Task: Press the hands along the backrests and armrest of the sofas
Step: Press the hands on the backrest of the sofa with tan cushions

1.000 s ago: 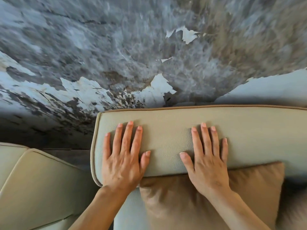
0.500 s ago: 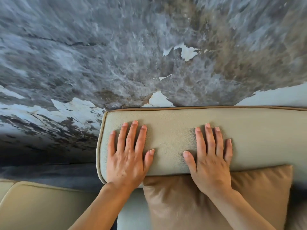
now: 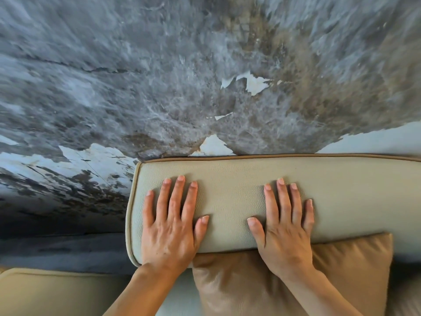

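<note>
A beige leather backrest [image 3: 341,197] with tan piping runs across the middle of the head view, its left end rounded. My left hand [image 3: 170,226] lies flat on it near that left end, fingers spread and pointing away from me. My right hand [image 3: 284,229] lies flat a hand's width to the right, palm over the backrest's lower edge. Neither hand holds anything. A second beige sofa part [image 3: 45,293], backrest or armrest, shows at the lower left.
A tan leather cushion [image 3: 341,281] leans against the backrest below my right hand. Behind the sofa stands a grey wall [image 3: 159,76] with peeling white paint. A dark gap [image 3: 68,254] separates the two sofa pieces.
Both hands stay flat in about the same place on the backrest. The view has shifted, so the lower-left sofa piece shows less and sits lower in the frame.
</note>
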The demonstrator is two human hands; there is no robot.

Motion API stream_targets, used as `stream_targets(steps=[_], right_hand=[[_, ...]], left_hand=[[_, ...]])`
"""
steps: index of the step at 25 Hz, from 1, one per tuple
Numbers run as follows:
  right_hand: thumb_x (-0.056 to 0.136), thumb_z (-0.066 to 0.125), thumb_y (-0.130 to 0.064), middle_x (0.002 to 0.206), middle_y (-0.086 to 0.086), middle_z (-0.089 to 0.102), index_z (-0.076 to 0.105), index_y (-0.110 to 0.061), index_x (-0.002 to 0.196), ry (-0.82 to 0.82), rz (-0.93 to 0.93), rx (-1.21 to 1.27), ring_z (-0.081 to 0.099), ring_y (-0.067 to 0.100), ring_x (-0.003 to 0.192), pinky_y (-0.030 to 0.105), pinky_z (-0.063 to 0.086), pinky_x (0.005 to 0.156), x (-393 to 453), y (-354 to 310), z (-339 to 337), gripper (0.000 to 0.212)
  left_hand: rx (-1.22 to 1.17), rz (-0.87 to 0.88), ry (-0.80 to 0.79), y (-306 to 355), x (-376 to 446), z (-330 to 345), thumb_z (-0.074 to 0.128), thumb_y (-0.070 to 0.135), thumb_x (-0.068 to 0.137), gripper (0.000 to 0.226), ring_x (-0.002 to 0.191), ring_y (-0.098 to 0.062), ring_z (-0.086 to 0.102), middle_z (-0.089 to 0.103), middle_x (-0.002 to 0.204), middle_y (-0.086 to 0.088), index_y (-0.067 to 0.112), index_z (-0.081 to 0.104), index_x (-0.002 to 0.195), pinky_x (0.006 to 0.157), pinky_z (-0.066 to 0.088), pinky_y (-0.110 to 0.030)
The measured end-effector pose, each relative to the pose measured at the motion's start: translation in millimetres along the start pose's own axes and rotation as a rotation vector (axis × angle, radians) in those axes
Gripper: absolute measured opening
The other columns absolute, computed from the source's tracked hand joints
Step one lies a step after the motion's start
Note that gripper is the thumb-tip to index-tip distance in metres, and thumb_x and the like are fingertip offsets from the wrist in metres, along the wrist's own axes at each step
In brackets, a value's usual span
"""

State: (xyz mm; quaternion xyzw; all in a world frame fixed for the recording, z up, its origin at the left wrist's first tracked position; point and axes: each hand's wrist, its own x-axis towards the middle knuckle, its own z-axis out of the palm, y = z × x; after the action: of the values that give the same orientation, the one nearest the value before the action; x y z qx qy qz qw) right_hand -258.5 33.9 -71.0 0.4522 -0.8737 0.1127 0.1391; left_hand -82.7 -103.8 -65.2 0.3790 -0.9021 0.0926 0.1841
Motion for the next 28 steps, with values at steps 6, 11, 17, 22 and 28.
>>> stream_targets(steps=[6,11,17,22,28], right_hand=[[0.091,0.022,-0.058,0.16,0.01,0.021,0.024,-0.016,0.151,-0.167,0.007,-0.019,0.017,0.032,0.146,0.058,0.013,0.116,0.1,-4.7,-27.7,0.074],[0.092,0.023,-0.058,0.16,0.008,0.021,0.024,-0.015,0.151,-0.133,-0.011,-0.006,0.019,0.029,0.146,0.055,0.016,0.116,-24.8,-22.4,-78.8,0.073],[0.094,0.024,-0.058,0.159,0.009,0.025,0.027,-0.015,0.151,-0.043,-0.016,-0.01,0.02,0.029,0.145,0.051,0.009,0.113,-60.7,-28.0,-183.0,0.072],[0.092,0.028,-0.058,0.157,0.011,0.028,0.029,-0.014,0.15,0.048,-0.018,0.021,0.025,0.033,0.144,0.055,0.014,0.113,-90.4,-20.4,-282.5,0.073],[0.094,0.022,-0.059,0.161,0.01,0.017,0.021,-0.016,0.152,0.211,-0.052,0.151,0.014,0.031,0.147,0.06,0.012,0.114,-160.5,-2.8,-445.8,0.073]], left_hand=[[-0.059,-0.024,-0.305,1.9,4.6,-33.4,0.015,0.056,0.094,0.072,0.149,-0.031,0.02,0.026,0.161,-0.01,0.016,0.028,0.153,0.12,0.017,-0.053],[-0.045,-0.006,-0.272,2.2,-4.8,-86.1,0.012,0.057,0.093,0.074,0.15,-0.033,0.016,0.021,0.162,-0.01,0.016,0.023,0.154,0.121,0.013,-0.054],[-0.046,0.055,-0.101,17.9,-33.8,-183.0,0.027,0.052,0.094,0.07,0.144,-0.038,0.03,0.037,0.155,-0.017,0.009,0.041,0.147,0.115,0.017,-0.058],[-0.052,0.046,-0.012,29.6,-60.1,-276.2,0.028,0.053,0.095,0.069,0.148,-0.035,0.023,0.028,0.16,-0.014,0.011,0.035,0.15,0.116,0.018,-0.06],[-0.054,-0.049,0.163,61.6,-130.8,-445.3,0.032,0.051,0.095,0.067,0.148,-0.035,0.02,0.029,0.159,-0.014,0.012,0.037,0.149,0.118,0.013,-0.061]])
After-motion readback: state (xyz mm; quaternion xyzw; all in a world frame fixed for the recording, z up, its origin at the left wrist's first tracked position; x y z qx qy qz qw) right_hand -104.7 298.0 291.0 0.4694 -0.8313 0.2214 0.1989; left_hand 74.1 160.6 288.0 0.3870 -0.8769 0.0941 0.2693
